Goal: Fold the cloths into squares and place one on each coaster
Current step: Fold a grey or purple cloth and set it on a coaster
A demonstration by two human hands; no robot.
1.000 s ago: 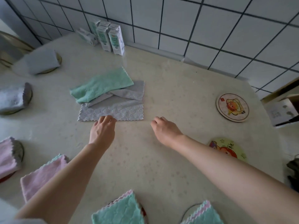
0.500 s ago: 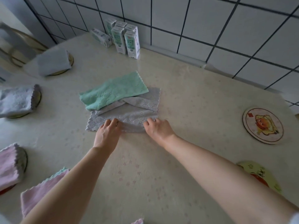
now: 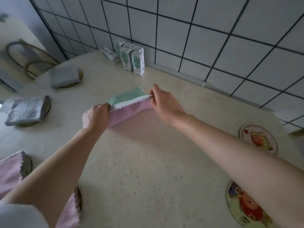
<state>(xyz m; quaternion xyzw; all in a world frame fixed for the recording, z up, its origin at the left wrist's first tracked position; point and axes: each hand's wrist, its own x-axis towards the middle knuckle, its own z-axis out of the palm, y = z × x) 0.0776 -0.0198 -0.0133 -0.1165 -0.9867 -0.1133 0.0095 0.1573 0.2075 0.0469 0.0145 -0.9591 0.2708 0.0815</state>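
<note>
My left hand [image 3: 96, 115] and my right hand [image 3: 164, 104] each pinch a near corner of the grey cloth [image 3: 127, 111], lifted and turned away from me so its pink underside shows. A green cloth [image 3: 126, 95] lies behind it, partly hidden. Two bare picture coasters sit at the right: one [image 3: 258, 139] farther, one [image 3: 245, 206] nearer, partly under my right forearm. At the left, folded grey cloths [image 3: 64, 76] [image 3: 25, 110] and folded pink cloths [image 3: 11, 173] [image 3: 69, 211] rest on coasters.
Several small milk cartons [image 3: 131, 59] stand by the tiled wall [image 3: 197, 38] at the back of the pale table [image 3: 148, 170]. A chair back [image 3: 24, 55] shows beyond the table's far left edge.
Both hands gripped the grey cloth's near edge and raised it, folding it away from me so the pink side faces up. The view tilted up and the right hand moved left onto the cloth.
</note>
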